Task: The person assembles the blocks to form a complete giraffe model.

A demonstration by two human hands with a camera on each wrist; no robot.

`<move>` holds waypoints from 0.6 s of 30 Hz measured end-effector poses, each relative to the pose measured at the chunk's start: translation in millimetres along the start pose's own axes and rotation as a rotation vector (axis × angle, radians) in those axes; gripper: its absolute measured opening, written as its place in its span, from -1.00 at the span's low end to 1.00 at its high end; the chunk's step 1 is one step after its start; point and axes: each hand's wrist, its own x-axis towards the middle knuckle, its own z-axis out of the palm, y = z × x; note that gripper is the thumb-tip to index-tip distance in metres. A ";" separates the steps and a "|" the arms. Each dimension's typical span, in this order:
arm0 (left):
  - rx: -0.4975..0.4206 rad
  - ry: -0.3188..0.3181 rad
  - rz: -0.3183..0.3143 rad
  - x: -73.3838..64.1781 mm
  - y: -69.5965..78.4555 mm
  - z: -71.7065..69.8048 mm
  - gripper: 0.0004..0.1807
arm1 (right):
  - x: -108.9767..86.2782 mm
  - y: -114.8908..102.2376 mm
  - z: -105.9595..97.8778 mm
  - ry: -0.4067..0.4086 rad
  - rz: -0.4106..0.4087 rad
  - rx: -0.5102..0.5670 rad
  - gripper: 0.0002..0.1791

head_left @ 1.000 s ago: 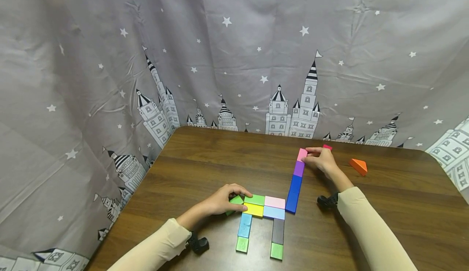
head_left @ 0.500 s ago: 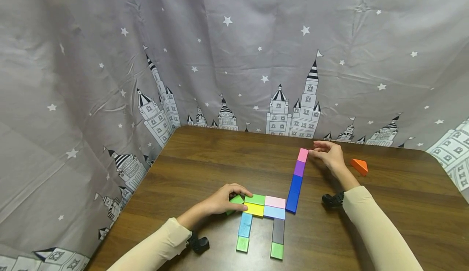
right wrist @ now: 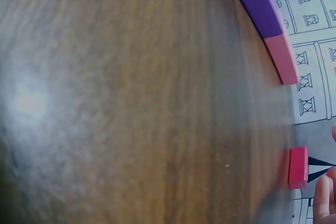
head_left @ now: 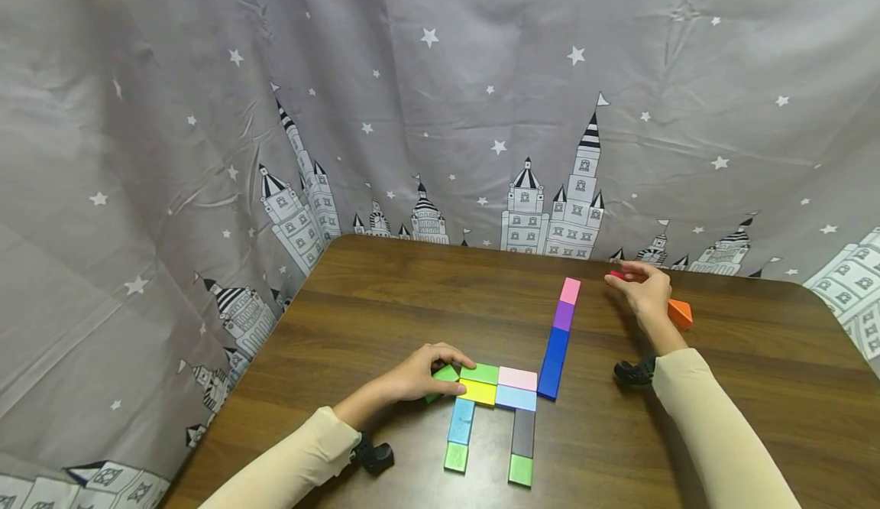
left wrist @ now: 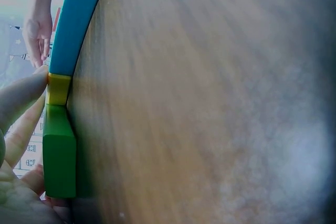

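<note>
My left hand point(head_left: 419, 375) reaches over a green block point(head_left: 445, 375). Its fingertips touch a light green block point(head_left: 481, 372) and a yellow block point(head_left: 476, 392). Beside these lie a pale pink block point(head_left: 518, 377) and a light blue block point(head_left: 516, 397). At the table's far side my right hand point(head_left: 646, 295) hovers around a small red block point(head_left: 617, 274). In the right wrist view its fingers point(right wrist: 323, 198) stand apart from that red block point(right wrist: 298, 167). Left of it, a pink block point(head_left: 570, 290) tops a row with a purple block point(head_left: 564, 316) and blue blocks point(head_left: 553, 364).
An orange triangular block point(head_left: 681, 313) lies just right of my right hand. Below the middle blocks stretch a blue block point(head_left: 461, 421) and a dark grey block point(head_left: 523, 432), each ending in a green square. A grey curtain point(head_left: 440, 111) hangs behind the wooden table point(head_left: 385, 295).
My right hand has left the pink block and moved right to the red block. The left hand stays where it was on the yellow and green blocks.
</note>
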 end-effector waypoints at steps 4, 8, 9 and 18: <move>0.007 -0.005 -0.002 0.0 0.6 -0.5 -0.64 | -0.9 2.0 -0.2 0.018 0.054 -0.035 -0.45; 0.007 -0.006 0.000 0.3 0.2 -0.7 -0.64 | -0.8 5.1 0.4 0.018 0.083 -0.048 -0.41; 0.007 -0.006 0.000 0.2 0.2 -0.8 -0.64 | -0.9 5.8 0.5 0.016 0.085 -0.050 -0.41; 0.003 -0.012 0.002 -0.5 1.9 -1.4 -0.64 | 0.1 12.9 1.9 -0.024 0.107 -0.069 -0.45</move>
